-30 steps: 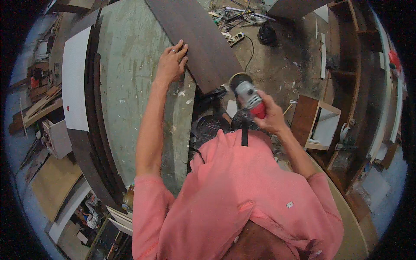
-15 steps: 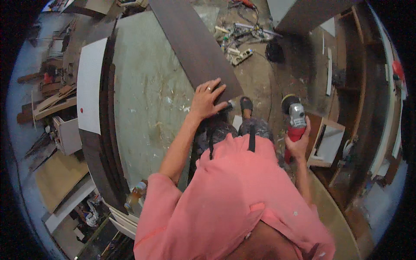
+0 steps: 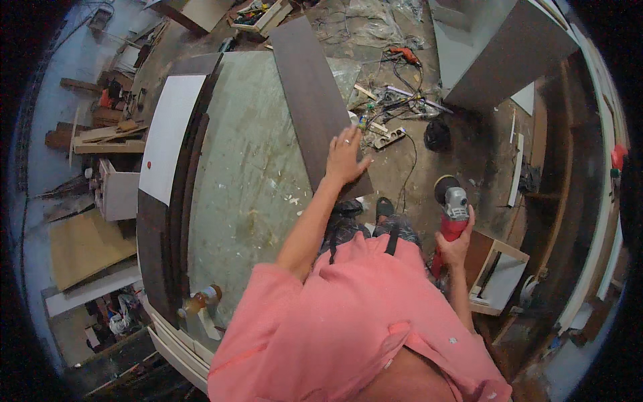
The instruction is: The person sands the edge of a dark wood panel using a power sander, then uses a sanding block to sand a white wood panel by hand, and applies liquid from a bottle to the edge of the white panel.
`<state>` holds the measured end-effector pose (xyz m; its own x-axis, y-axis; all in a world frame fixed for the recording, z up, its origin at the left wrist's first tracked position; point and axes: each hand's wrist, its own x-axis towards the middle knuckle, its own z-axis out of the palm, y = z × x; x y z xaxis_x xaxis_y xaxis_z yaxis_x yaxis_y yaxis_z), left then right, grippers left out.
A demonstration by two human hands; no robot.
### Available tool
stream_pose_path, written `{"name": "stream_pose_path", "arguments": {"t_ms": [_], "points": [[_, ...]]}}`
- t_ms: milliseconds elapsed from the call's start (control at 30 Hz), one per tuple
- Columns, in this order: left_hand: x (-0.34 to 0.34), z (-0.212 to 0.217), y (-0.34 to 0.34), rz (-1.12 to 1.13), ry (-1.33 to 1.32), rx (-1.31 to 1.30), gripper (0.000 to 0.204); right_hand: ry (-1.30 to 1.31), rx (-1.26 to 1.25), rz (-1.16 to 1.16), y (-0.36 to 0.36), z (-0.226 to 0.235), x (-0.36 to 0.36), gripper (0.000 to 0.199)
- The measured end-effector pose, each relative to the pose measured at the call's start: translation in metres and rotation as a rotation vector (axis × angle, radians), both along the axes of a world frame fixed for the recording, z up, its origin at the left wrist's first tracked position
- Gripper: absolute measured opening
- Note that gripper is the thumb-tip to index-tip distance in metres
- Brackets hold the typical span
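Note:
A long dark brown board [image 3: 311, 87] lies at a slant across the pale green worktop [image 3: 238, 161], its near end close to my legs. My left hand [image 3: 345, 159] rests on the board near that end, fingers spread and palm down, with a ring on one finger. Off to the right, my right hand [image 3: 457, 246] is wrapped round the red body of an angle grinder [image 3: 455, 211] with a silver head. The grinder's round disc points away from me, held in the air apart from the board.
Dark boards and a white panel [image 3: 173, 134] stack along the worktop's left side. A bottle [image 3: 201, 300] lies near its front left. On the floor beyond are a power strip [image 3: 390, 138], tangled cables and a red drill [image 3: 405, 55]. A large cabinet [image 3: 506, 57] stands far right.
The view has shifted, showing more of the far floor. My left hand has slid farther along the board, away from me. The grinder stays in my right hand.

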<state>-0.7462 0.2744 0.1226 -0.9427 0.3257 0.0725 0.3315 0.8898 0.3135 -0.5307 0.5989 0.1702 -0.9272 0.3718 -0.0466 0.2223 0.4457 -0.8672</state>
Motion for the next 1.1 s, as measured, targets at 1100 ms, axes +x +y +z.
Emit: {"name": "stream_pose_path", "arguments": {"t_ms": [1100], "points": [[0.085, 0.029, 0.024, 0.264, -0.259, -0.077, 0.098, -0.049, -0.068, 0.223, 0.031, -0.027, -0.041, 0.103]]}}
